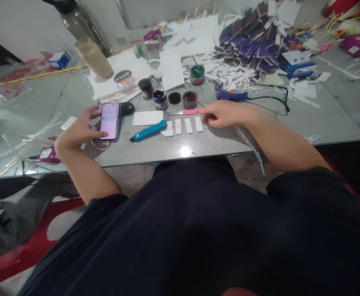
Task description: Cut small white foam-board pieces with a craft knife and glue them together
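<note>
My left hand is at a smartphone with a lit screen; the thumb presses the screen's lower part and the other fingers reach its left edge. My right hand rests on the table with fingers curled, and what they hold, if anything, is hidden. Touching its left side is the end of a pink-handled tool with a thin pale blade. Several small white strips stand in a row before it. A blue utility knife lies left of them, beside a white rectangular block.
Behind lie paint jars, one with purple paint, and a green jar holding a brush. A blue glue gun lies past my right hand. Purple-and-white offcuts form a heap. A bottle stands at back left.
</note>
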`<state>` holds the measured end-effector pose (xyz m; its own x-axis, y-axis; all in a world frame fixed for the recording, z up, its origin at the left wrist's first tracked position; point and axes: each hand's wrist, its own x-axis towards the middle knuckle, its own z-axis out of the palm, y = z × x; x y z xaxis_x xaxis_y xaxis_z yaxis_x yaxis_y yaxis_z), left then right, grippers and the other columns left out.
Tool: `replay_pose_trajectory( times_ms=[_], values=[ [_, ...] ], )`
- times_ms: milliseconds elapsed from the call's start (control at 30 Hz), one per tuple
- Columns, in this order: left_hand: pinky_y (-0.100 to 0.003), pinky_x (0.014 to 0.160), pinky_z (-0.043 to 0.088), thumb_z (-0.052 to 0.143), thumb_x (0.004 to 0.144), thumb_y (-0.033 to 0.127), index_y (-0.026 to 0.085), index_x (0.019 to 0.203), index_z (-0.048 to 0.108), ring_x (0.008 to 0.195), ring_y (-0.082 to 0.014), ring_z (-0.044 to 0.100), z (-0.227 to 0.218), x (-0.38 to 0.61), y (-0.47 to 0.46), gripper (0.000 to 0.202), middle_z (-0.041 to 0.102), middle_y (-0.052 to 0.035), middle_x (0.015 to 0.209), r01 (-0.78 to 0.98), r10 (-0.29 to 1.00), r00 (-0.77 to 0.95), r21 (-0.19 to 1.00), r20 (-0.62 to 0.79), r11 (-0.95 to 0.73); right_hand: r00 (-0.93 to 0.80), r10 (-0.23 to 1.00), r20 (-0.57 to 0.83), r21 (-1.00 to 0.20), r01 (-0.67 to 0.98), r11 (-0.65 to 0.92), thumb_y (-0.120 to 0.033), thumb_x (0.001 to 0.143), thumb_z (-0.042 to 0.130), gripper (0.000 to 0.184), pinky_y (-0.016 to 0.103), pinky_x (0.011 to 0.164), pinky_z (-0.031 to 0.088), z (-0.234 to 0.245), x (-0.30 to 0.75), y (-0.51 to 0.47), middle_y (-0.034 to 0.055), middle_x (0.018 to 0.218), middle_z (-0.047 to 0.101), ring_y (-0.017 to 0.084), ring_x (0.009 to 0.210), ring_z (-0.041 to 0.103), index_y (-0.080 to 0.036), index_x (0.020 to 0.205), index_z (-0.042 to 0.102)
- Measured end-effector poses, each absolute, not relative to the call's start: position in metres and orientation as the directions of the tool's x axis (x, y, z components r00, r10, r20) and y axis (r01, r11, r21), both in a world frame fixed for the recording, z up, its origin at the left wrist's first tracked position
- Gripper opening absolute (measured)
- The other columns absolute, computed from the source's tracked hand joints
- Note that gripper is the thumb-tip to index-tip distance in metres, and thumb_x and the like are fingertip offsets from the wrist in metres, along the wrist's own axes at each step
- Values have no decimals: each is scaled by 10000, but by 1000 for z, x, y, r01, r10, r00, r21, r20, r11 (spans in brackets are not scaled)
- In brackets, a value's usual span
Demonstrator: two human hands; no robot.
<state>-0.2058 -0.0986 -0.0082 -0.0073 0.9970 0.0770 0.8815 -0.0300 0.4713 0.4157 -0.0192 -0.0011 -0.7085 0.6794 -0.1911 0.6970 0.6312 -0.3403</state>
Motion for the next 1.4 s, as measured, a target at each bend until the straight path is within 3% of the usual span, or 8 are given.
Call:
replay_pose_trajectory(
  times_ms=[100,300,633,833,967,1067,1267,1400],
  values=[
    [-631,1295,629,965,211,1307,332,1940,572,1237,-313,731,-13,-207,-93,2023,756,-133,1882,810,998,-68,585,8,50,-708,680,-189,-335,697,634,-215,1043,754,209,453,963,570,-1,415,-19,131,1197,917,354,1087,835,-229,1201,891],
    [-760,1417,547,1056,167,1215,363,1887,643,1708,-530,638,-20,-212,-88,1963,783,-148,1834,773,998,-36,635,53,-6,-706,685,-179,-339,698,631,-189,1033,735,282,450,936,567,0,415,-21,123,1181,916,340,1058,826,-228,1260,899],
    [-686,1206,659,892,292,1357,400,1982,556,983,-240,655,-13,-206,-98,1971,777,-159,1875,824,995,-91,564,28,59,-711,683,-165,-354,689,632,-201,1036,755,337,452,939,582,-4,417,-19,132,1182,925,343,1046,834,-211,1336,909],
    [-773,1434,547,801,370,1387,181,2008,486,1617,-547,720,-6,-172,-102,2058,735,-292,1880,893,991,-116,443,60,78,-716,678,-166,-364,684,632,-220,1041,746,352,458,936,585,-4,417,-18,130,1175,923,348,1046,832,-228,1349,918],
    [-950,1482,397,915,842,988,166,2010,443,1780,-639,622,-3,-145,-109,1504,693,-291,1923,966,988,-112,247,109,82,-718,677,-161,-364,680,636,-231,1029,749,393,464,925,585,-5,418,-18,134,1181,933,360,1049,841,-232,1384,919],
    [-1010,1465,373,996,858,696,195,1990,461,1826,-670,566,5,-132,-113,1349,624,-322,1964,981,971,-141,158,195,110,-728,671,-142,-349,671,654,-235,1017,760,390,460,927,583,-8,419,-16,130,1177,941,362,1048,847,-235,1372,921],
    [-720,1208,714,824,1076,610,257,1605,755,1304,-405,887,30,-34,-105,639,890,-136,1426,830,691,201,253,695,-496,-733,671,-112,-359,659,660,-252,1024,772,266,440,921,564,-9,421,-15,128,1128,943,336,1010,844,-211,1232,934],
    [-638,997,682,762,1150,502,290,1257,828,1084,-373,875,25,83,-88,246,881,-89,1150,616,461,658,-73,595,-785,-729,672,-129,-362,665,653,-296,1036,848,198,399,851,504,-1,420,-22,98,1065,922,287,932,804,-199,1197,911]
  ],
)
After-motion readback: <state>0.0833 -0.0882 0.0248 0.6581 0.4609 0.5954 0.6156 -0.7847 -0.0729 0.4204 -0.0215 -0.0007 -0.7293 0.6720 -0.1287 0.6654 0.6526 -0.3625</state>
